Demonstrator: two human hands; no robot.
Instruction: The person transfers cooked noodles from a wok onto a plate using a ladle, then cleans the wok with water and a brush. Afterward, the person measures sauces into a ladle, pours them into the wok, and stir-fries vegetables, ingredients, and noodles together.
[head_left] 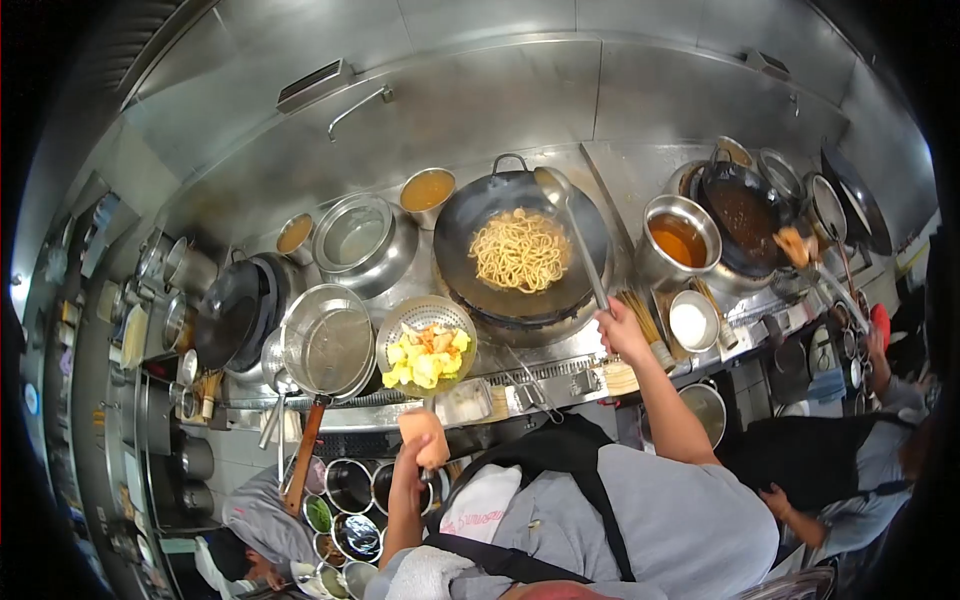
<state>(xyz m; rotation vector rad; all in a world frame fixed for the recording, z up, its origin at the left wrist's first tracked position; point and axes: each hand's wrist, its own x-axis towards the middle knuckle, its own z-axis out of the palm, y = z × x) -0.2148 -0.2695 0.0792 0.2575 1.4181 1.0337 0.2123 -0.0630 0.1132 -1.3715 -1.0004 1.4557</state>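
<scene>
My right hand (622,330) is closed round the long handle of a metal ladle (585,250). The ladle's bowl is at the far right inside rim of a black wok (460,235). Thick noodles (520,250) lie in a heap in the wok. Lower left, my left hand (424,456) grips a peach-coloured, block-shaped handle (424,432). Just beyond it is a perforated skimmer (394,328) with yellow-green cabbage (425,368) and orange pieces. Whether the handle joins the skimmer I cannot make out.
A wire strainer (328,340) with a wooden handle stands left of the skimmer. Pots of brown liquid (428,188) (678,240) flank the wok. A second wok (745,215) sits right. One co-worker (850,480) works at right, another person (250,560) is lower left.
</scene>
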